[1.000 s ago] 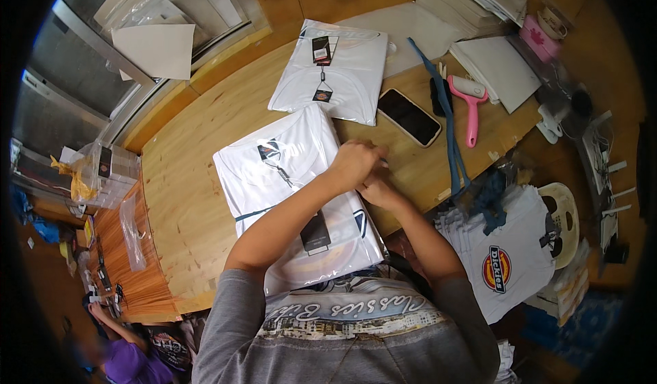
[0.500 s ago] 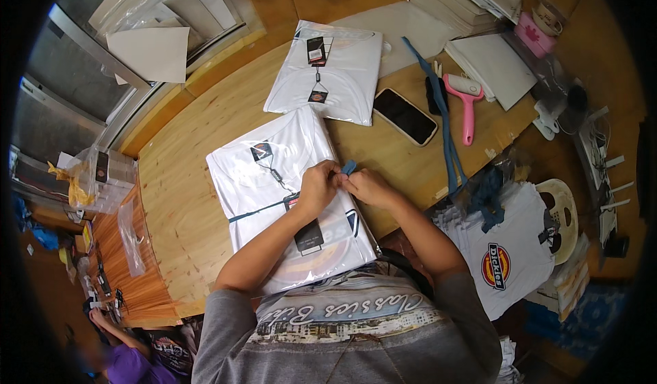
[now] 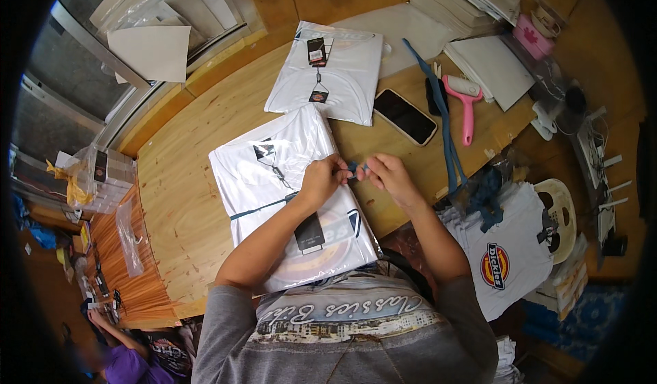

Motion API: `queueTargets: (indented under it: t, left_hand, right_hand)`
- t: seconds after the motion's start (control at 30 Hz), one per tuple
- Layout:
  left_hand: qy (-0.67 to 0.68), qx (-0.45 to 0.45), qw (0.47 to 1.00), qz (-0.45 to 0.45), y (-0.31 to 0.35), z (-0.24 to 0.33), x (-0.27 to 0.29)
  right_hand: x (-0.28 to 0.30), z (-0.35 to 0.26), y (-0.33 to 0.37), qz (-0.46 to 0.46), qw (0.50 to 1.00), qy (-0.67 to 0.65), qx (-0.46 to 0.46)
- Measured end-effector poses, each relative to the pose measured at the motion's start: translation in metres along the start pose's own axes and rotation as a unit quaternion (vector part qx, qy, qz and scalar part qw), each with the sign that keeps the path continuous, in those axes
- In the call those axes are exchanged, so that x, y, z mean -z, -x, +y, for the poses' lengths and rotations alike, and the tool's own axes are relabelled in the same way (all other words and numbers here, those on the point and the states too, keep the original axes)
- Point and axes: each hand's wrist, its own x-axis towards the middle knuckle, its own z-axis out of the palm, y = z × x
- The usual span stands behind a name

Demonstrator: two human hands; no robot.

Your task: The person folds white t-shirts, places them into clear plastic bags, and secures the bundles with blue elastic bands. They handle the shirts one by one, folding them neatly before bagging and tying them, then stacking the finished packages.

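A stack of folded white T-shirts [image 3: 239,185] in clear plastic lies on the table in front of me, with black tags showing through. A blue fabric strip [image 3: 259,209] runs across the stack and passes under my left forearm. At the stack's right edge, my left hand [image 3: 324,181] is closed on the strip. Just right of it, my right hand [image 3: 390,177] pinches the strip too, and a short blue piece shows between the two hands. Beyond the stack lies another bagged white T-shirt [image 3: 349,76], its near edge against the stack.
Right of the bagged shirt are a phone [image 3: 406,117], loose blue strips [image 3: 448,137] and a pink lint roller [image 3: 468,107]. White card sheets [image 3: 496,72] lie behind. Printed white shirts [image 3: 510,247] hang over a cream chair [image 3: 562,226] at right. Another person [image 3: 126,363] sits at lower left.
My right hand has moved right and slightly up, away from my left hand, with the blue strip now stretched between them. The stack has shifted very slightly to the right.
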Motion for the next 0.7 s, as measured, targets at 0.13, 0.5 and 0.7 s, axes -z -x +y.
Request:
queueTargets:
  t: [0.13,0.5,0.7]
  left_hand:
    - [-0.003,-0.048,0.998,-0.03,-0.001,0.003,0.008]
    - [0.04,-0.004,0.998,-0.042,-0.003,-0.015,0.0]
    - [0.063,0.028,0.994,-0.08,-0.006,-0.005,0.011]
  right_hand:
    - [-0.011,-0.006,-0.026,0.026,0.995,0.085,0.037]
    - [-0.005,0.018,-0.012,-0.025,0.975,0.22,0.015]
    - [0.014,0.032,0.007,0.105,0.941,0.315,0.064]
